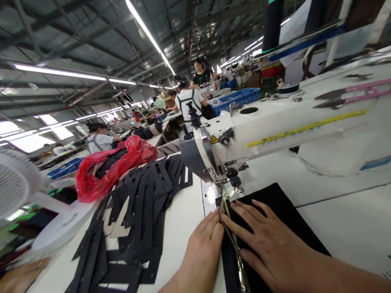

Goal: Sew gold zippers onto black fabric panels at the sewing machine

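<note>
A gold-toothed zipper (233,238) runs up under the needle area of a white sewing machine (275,126). It lies along the edge of a black fabric piece (279,203). My left hand (201,246) is just left of the zipper, its fingers closed together at the zipper's edge near the presser foot; its grip is partly hidden. My right hand (269,240) lies flat on the black fabric with fingers spread, the fingertips touching the zipper side. The zipper's lower end has a shiny metallic look and passes below the right hand.
Many dark cut strips (137,211) are heaped on the table left of the machine. Behind them lies a red plastic bag (106,167), with a white fan (18,183) at far left. Pink-handled scissors (351,93) rest on the machine arm. Co-workers sit beyond.
</note>
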Available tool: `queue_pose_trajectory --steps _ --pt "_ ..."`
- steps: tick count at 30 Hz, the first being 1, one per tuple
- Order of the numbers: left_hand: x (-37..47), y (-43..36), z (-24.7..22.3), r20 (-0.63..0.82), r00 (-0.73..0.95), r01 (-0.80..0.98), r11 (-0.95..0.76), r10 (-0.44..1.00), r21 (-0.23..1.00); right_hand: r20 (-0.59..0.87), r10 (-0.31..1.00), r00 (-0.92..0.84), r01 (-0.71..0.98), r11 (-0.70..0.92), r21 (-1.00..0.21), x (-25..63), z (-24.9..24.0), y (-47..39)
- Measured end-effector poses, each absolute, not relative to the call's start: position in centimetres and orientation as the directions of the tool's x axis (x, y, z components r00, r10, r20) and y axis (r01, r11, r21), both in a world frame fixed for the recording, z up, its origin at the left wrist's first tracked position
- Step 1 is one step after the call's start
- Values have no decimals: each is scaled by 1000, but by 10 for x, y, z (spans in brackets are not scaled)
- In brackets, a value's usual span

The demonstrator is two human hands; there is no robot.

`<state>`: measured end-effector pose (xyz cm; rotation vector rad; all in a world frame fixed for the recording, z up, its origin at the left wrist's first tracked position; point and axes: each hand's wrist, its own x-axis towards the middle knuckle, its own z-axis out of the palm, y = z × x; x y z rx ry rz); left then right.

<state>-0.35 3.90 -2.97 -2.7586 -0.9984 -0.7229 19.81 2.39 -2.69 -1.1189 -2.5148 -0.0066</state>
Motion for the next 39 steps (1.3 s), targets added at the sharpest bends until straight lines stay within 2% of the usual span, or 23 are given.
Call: queue_pose_trajectory --steps 7,12,17,20,26,32,39 --pt "-8 40 -32 450 684 651 -759 575 -20 322 750 -578 695 659 -288 197 -22 22" --pt "-8 41 -31 453 698 641 -766 554 -52 247 773 -585 685 633 -360 197 -22 19" --pt "-8 42 -30 427 714 641 -764 554 -81 244 778 -579 680 626 -383 197 -21 19" --pt "-7 42 -32 398 708 655 -753 584 -61 296 754 -587 681 657 -323 198 -21 20" --pt "-2 41 -35 467 665 653 -757 582 15 424 686 -591 706 695 -138 198 -31 20" --pt "-2 44 -31 450 672 658 -753 588 3 446 609 -656 705 706 72 202 -41 25" --pt "3 45 -36 537 608 685 -728 585 18 472 542 -695 675 718 169 203 -38 29"
